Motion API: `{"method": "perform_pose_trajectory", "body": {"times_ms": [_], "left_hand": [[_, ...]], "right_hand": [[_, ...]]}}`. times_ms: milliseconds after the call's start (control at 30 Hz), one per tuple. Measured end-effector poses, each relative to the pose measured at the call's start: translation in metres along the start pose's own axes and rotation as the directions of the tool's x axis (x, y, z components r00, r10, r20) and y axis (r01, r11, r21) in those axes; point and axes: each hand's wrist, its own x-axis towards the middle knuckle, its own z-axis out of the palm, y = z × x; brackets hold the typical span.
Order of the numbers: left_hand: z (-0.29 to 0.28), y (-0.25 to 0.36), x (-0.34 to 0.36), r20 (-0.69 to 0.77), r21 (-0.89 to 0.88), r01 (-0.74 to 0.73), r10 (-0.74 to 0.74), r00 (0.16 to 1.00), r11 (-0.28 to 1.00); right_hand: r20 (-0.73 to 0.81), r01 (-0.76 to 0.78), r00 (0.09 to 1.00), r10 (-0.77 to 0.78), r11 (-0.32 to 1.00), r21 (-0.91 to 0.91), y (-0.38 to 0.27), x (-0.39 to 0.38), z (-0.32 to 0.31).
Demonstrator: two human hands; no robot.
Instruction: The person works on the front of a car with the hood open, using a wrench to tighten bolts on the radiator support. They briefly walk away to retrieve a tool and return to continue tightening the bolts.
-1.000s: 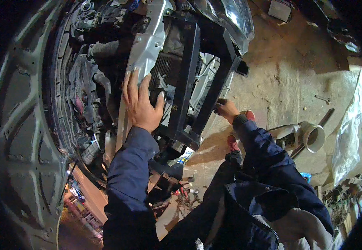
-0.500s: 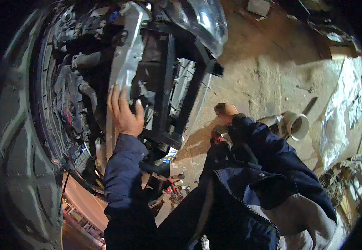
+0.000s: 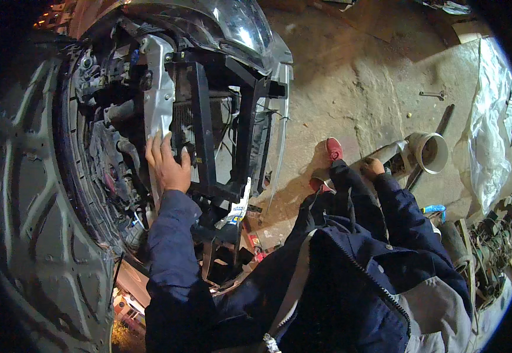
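My left hand (image 3: 170,166) lies spread on the silver metal crossbar (image 3: 159,88) at the front of a car with its hood raised. Its fingers point away from me and the thumb is apart, with nothing gripped. To the right of that hand stands a black metal frame (image 3: 200,129), with a finned radiator (image 3: 183,117) partly hidden behind it. My right hand (image 3: 372,167) hangs low over the floor beside my leg, its fingers curled, and I see nothing in it. A white and blue packet (image 3: 236,207) sits at the frame's near end.
The raised hood (image 3: 44,194) fills the left side. A headlight (image 3: 241,26) is at the far end. On the floor are a whitish bucket (image 3: 429,154), a wrench (image 3: 432,95), and clear plastic sheeting (image 3: 488,129). Metal parts (image 3: 491,247) are piled at right. My red shoe (image 3: 333,149) shows.
My right hand has swung to the right, away from the car. My left hand stays on the crossbar. The view has shifted, and my red shoe now shows more clearly.
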Motion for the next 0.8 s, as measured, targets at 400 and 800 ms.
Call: {"method": "perform_pose_trajectory", "body": {"times_ms": [400, 800], "left_hand": [[0.000, 0.000, -0.001, -0.005, -0.014, -0.012, 0.012, 1.000, 1.000], [-0.002, -0.003, 0.005, 0.035, -0.051, 0.019, -0.017, 0.999, 0.999]], "right_hand": [[0.276, -0.135, 0.834, -0.478, 0.308, 0.942, -0.287, 0.038, -0.023], [-0.065, 0.204, 0.608, -0.792, 0.077, 0.976, -0.480, 0.145, 0.032]]}}
